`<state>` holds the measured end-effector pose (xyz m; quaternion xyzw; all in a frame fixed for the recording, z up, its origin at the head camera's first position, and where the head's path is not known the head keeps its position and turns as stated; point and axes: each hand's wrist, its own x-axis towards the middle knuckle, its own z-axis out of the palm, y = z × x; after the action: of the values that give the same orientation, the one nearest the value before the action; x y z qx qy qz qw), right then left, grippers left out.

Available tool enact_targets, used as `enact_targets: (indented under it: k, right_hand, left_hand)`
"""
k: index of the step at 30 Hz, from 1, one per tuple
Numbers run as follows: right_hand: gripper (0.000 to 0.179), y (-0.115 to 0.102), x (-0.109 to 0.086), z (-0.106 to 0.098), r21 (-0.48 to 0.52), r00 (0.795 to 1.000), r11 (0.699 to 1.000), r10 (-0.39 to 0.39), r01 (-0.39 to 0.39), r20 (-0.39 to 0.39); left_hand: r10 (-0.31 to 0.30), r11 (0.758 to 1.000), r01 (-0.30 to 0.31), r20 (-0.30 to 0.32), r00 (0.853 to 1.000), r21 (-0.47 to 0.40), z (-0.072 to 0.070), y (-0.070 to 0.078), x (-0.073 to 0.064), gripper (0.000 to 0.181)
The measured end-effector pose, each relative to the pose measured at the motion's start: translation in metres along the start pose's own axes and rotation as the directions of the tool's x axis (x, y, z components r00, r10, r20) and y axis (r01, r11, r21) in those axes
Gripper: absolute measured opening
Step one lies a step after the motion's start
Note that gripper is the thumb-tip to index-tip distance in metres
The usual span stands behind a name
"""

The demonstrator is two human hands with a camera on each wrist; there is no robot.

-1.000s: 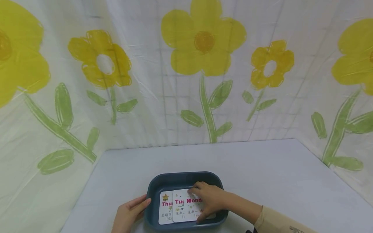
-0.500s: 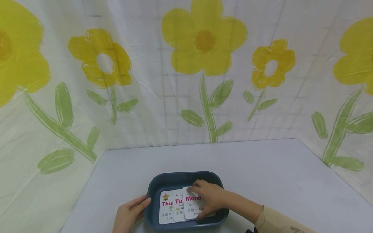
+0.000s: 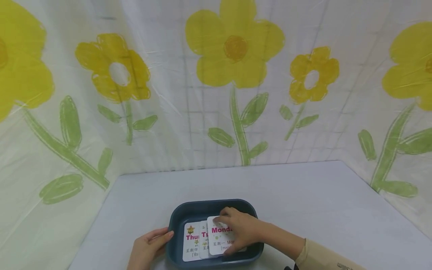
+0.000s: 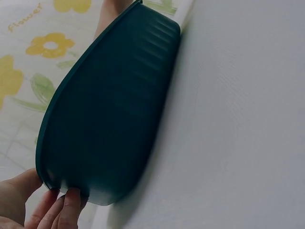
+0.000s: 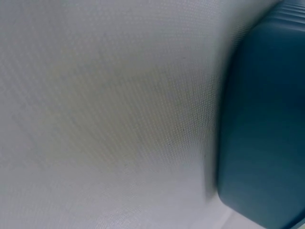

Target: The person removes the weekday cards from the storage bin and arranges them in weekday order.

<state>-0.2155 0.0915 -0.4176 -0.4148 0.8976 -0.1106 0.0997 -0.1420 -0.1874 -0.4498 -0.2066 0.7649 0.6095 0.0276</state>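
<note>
My left hand [image 3: 148, 247] pinches the left rim of a dark blue-green plastic basin [image 3: 177, 210], thumb on top and fingers outside, as the left wrist view also shows. White weekday cards lie overlapping in the basin. At the left is the "Thu..." card [image 3: 191, 249], partly covered by the "Tu..." card [image 3: 204, 243]. On top sits the "Monday" card [image 3: 217, 240], slightly tilted. My right hand [image 3: 244, 228] reaches over the basin and holds the Monday card, fingers at its upper edge and thumb at its lower edge, hiding its right part. The right wrist view does not show that hand.
The basin stands on a white-covered table [image 3: 303, 195], near its front edge. Behind and beside the table hangs a white curtain [image 3: 168, 142] printed with yellow flowers. In the right wrist view, only the basin's outer wall [image 5: 267, 119] and the tablecloth [image 5: 119, 119] appear.
My right hand has slid the Monday card leftward and slightly tilted it, so it covers more of the Tu... card. My left hand stays on the rim.
</note>
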Motion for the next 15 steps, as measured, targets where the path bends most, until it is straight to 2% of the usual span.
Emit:
enact_targets:
  k: [8, 15]
  right_hand:
    - [0.079, -0.002, -0.002, -0.003, 0.02, 1.0, 0.999, -0.03, 0.03, -0.01]
    - [0.08, -0.004, -0.004, -0.013, -0.01, 0.999, 0.999, -0.032, 0.031, -0.026]
  left_hand:
    - [0.001, 1.0, -0.001, 0.028, 1.0, 0.006, -0.005, 0.002, 0.0, 0.063]
    - [-0.013, 1.0, 0.013, 0.023, 1.0, 0.0, -0.002, 0.002, 0.0, 0.066]
